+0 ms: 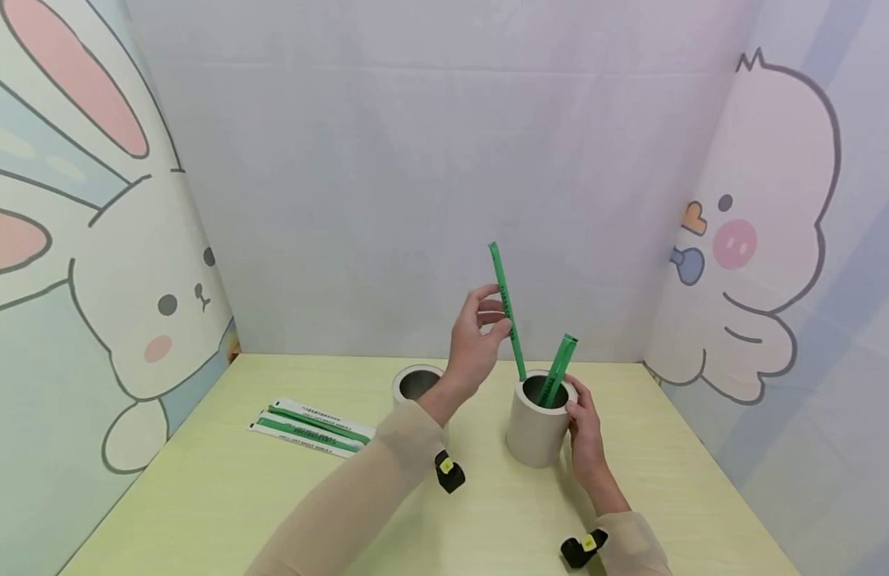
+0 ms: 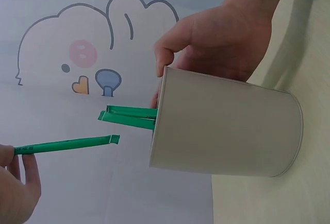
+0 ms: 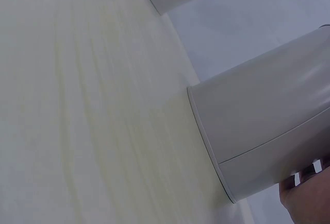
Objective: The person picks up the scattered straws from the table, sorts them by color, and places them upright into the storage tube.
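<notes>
My left hand (image 1: pixel 476 344) pinches a slim green wrapped straw (image 1: pixel 507 308) between thumb and fingers. The straw stands nearly upright, tilted left, its lower end just above the rim of a light grey cylindrical cup (image 1: pixel 534 436); in the left wrist view a gap shows between straw (image 2: pixel 67 145) and cup (image 2: pixel 227 126). Two green wrapped straws (image 2: pixel 129 118) lean inside that cup and stick out of its mouth. Around the cup's right side my right hand (image 1: pixel 586 424) holds it, thumb at the rim. The right wrist view shows only part of this hand (image 3: pixel 312 198).
A second grey cup (image 1: pixel 418 384) stands to the left, partly hidden behind my left forearm. Farther left, several green and white wrapped straws (image 1: pixel 310 428) lie on the pale yellow table (image 1: pixel 199 488). Cloth walls (image 1: pixel 444 176) with cartoon animals enclose the back and sides.
</notes>
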{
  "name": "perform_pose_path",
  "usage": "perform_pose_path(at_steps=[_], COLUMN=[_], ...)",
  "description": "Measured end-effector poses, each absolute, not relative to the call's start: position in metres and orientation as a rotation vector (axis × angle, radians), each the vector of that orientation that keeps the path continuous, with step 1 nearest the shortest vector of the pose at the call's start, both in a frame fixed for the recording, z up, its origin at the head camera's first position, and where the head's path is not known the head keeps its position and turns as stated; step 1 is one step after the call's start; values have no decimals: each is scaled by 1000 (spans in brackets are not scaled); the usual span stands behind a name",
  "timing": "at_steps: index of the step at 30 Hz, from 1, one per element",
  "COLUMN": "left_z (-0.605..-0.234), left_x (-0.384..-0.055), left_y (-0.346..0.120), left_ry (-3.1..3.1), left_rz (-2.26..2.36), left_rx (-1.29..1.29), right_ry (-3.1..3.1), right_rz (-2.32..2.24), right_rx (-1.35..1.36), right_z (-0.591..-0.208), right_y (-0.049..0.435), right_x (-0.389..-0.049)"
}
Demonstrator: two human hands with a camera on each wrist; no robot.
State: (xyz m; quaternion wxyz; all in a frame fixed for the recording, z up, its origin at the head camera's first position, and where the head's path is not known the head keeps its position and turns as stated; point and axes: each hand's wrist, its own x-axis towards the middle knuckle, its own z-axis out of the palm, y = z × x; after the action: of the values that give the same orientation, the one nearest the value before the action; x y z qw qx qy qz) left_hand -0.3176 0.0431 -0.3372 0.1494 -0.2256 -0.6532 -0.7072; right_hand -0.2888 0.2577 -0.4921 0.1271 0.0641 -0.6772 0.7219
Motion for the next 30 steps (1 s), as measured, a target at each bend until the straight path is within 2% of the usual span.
perform_pose_path(at_steps=[30], left_z=[-399], left_x=[-325], left_y=[77], left_ry=[-2129], left_rz=[-1901], left_rx=[-560], right_ry=[-1979], right_rz=[2091], right_rx=[164], right_z=[-493], right_y=[259], right_x=[-290])
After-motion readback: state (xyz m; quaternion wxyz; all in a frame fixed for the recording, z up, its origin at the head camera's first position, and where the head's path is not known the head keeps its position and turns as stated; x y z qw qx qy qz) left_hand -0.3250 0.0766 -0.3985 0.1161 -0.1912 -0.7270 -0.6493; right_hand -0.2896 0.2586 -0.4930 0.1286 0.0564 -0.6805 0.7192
